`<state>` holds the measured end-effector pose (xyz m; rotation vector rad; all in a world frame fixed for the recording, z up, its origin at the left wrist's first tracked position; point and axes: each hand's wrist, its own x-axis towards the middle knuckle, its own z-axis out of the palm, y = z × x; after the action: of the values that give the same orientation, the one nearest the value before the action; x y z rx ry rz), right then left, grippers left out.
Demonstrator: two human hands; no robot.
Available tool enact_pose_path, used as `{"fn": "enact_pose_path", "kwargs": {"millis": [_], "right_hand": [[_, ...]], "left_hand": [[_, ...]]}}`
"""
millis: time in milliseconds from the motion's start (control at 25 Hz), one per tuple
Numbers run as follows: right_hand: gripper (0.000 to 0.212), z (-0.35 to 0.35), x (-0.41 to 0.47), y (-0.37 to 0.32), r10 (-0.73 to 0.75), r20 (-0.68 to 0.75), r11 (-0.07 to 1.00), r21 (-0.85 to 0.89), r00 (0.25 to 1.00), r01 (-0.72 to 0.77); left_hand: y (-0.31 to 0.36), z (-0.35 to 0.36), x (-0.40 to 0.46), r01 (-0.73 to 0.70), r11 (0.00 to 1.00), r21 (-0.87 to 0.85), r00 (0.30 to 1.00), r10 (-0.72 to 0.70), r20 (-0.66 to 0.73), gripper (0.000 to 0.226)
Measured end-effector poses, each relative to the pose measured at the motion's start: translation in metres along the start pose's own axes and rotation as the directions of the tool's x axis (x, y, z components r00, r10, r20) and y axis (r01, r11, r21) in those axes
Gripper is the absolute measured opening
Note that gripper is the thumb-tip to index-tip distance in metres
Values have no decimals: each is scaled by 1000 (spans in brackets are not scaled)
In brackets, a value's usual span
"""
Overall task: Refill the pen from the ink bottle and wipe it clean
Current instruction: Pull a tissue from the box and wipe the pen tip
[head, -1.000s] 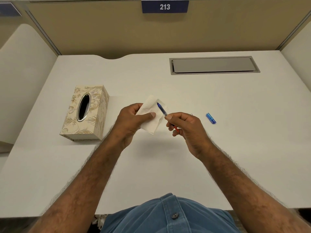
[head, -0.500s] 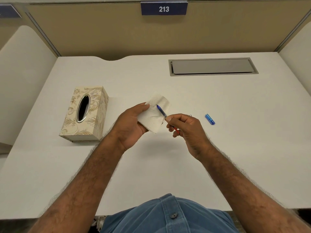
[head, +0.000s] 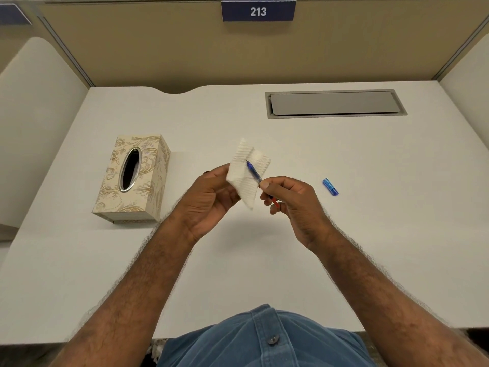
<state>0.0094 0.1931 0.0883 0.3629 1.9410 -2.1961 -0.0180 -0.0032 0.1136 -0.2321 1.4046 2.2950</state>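
My right hand (head: 293,205) pinches a slim pen (head: 254,173) with a blue front part and a red rear end. Its tip points up and left against a white folded tissue (head: 244,181). My left hand (head: 209,200) holds that tissue upright from behind, fingers mostly hidden by the paper. Both hands hover above the white desk (head: 264,260). A small blue pen cap (head: 330,187) lies on the desk to the right of my right hand. No ink bottle is in view.
A cream and gold patterned tissue box (head: 132,178) stands on the desk to the left. A grey cable hatch (head: 334,103) is set into the desk at the back right. Beige partition walls enclose the desk on three sides.
My left hand has turned the tissue more upright and spread it behind the pen tip, thumb drawn back off its front. The right hand and pen have barely moved.
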Motion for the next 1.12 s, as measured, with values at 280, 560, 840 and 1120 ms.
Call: {"fn": "enact_pose_path", "kwargs": {"millis": [280, 560, 840, 1120], "right_hand": [[13, 6, -4, 0, -18, 28, 1000, -25, 999, 19], [16, 9, -7, -3, -32, 39, 999, -40, 999, 34], [12, 8, -9, -1, -32, 41, 999, -39, 999, 34], [15, -5, -7, 4, 23, -30, 1000, 18, 999, -22]], "left_hand": [[-11, 18, 3, -57, 997, 54, 997, 60, -53, 27], [-9, 22, 9, -85, 995, 47, 987, 90, -135, 22], [-9, 21, 11, -90, 994, -67, 979, 76, -188, 25], [7, 3, 21, -90, 992, -90, 948, 57, -313, 16]]}}
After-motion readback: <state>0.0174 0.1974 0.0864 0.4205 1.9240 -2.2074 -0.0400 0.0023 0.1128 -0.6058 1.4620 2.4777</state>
